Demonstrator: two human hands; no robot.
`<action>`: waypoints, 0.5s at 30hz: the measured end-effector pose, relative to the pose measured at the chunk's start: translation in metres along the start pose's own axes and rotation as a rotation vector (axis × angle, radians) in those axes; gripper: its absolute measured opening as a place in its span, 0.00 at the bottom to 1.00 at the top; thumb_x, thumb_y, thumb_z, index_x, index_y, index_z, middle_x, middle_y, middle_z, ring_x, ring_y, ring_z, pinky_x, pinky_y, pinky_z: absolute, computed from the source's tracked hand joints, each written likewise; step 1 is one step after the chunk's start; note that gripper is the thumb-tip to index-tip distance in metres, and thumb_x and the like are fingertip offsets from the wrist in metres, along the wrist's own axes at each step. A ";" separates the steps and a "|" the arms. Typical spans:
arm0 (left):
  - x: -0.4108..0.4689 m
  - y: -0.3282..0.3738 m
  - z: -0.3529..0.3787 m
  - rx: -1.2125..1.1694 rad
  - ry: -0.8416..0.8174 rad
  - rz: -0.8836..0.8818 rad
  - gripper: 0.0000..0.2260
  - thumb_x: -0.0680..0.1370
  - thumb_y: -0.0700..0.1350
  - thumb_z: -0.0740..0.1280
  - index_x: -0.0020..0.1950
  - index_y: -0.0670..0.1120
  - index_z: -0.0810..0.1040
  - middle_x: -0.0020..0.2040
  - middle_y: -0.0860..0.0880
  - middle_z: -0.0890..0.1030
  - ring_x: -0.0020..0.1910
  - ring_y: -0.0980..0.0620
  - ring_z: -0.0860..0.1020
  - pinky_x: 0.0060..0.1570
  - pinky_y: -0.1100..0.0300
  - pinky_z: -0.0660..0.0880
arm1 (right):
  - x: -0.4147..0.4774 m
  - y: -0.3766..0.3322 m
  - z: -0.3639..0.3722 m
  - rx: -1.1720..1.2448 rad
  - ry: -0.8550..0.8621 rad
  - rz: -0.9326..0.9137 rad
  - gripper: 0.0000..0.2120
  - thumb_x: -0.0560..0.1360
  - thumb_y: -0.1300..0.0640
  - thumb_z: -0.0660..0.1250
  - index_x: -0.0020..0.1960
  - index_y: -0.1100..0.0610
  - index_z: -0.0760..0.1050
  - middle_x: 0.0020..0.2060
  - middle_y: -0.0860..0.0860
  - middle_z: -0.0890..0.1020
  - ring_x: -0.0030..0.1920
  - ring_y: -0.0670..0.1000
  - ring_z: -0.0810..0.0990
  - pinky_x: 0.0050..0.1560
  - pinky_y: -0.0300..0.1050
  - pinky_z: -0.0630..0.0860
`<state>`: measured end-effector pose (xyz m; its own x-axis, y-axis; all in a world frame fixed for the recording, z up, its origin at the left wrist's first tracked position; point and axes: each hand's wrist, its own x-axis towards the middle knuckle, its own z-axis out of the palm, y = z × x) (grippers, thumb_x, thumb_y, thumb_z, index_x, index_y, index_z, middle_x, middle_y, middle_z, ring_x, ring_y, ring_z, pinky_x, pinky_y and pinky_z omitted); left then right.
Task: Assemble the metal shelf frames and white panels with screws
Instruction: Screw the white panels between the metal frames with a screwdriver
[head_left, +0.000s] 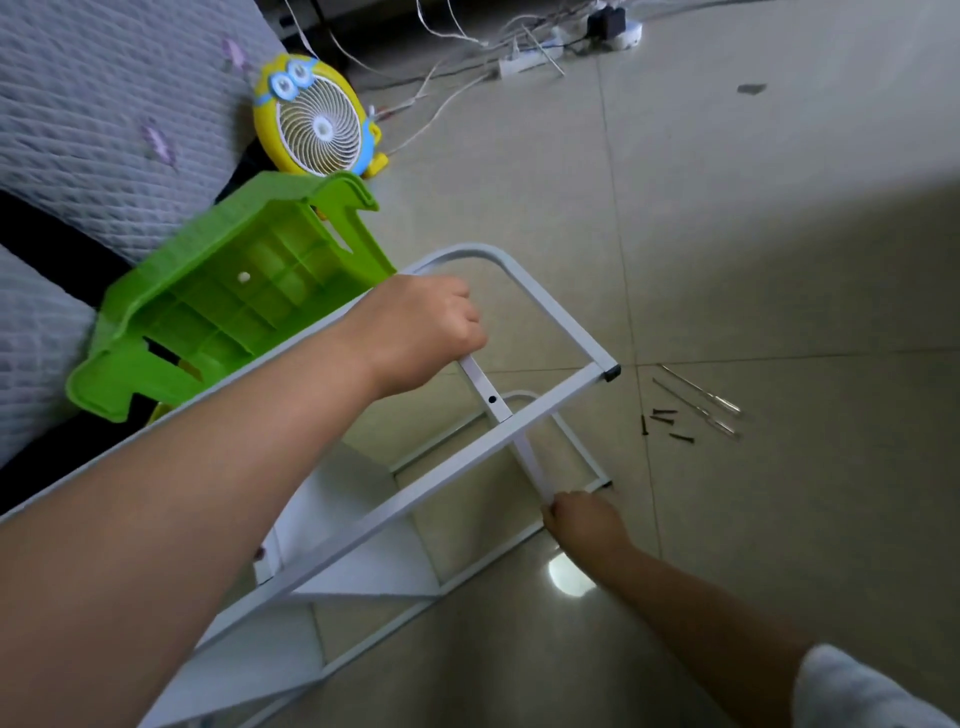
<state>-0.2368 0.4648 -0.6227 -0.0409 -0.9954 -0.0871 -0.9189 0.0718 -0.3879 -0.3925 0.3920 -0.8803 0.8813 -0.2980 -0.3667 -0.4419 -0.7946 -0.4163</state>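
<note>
Head view, tiled floor (779, 260), screws (667, 423), green stool (234, 291)

no readable text, labels, numbers

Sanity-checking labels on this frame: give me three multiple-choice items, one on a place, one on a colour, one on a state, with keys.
1. Where do the dark screws lie?
A. on the floor, right of the frame
B. on the yellow fan
C. on the quilted cover

2. What colour is the plastic stool?
A. red
B. green
C. blue

3. How is the white crossbar held?
A. it lies loose on the tiles
B. by one hand only
C. by both hands

Key:
1 A: the screws lie scattered on the tiles beside two thin metal rods.
2 B: the stool is bright green all over.
3 C: the left hand grips the crossbar's upper part and the right hand its lower end.
</note>
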 end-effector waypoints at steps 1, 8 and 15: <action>0.000 -0.001 0.000 0.004 -0.009 0.002 0.16 0.48 0.29 0.77 0.26 0.44 0.76 0.24 0.48 0.74 0.27 0.47 0.77 0.21 0.68 0.64 | 0.001 0.001 0.002 0.005 0.008 -0.008 0.14 0.80 0.53 0.53 0.50 0.57 0.76 0.49 0.57 0.81 0.46 0.54 0.79 0.41 0.43 0.69; 0.000 -0.006 0.004 -0.011 -0.030 -0.040 0.18 0.45 0.30 0.78 0.25 0.45 0.76 0.24 0.50 0.74 0.27 0.48 0.76 0.20 0.68 0.65 | -0.002 0.006 -0.008 0.093 -0.083 0.022 0.17 0.78 0.48 0.58 0.56 0.59 0.75 0.51 0.55 0.80 0.50 0.53 0.78 0.41 0.40 0.67; 0.000 -0.014 0.002 -0.141 -0.079 -0.060 0.12 0.56 0.30 0.77 0.31 0.43 0.79 0.29 0.47 0.77 0.34 0.45 0.77 0.26 0.59 0.72 | -0.044 0.019 -0.081 0.093 0.752 -0.334 0.11 0.72 0.57 0.58 0.41 0.60 0.78 0.33 0.53 0.80 0.35 0.52 0.77 0.36 0.39 0.70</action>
<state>-0.2231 0.4643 -0.6190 0.0421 -0.9890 -0.1418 -0.9650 -0.0034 -0.2623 -0.4263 0.3473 -0.8046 0.8309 -0.3544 0.4289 -0.1197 -0.8667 -0.4843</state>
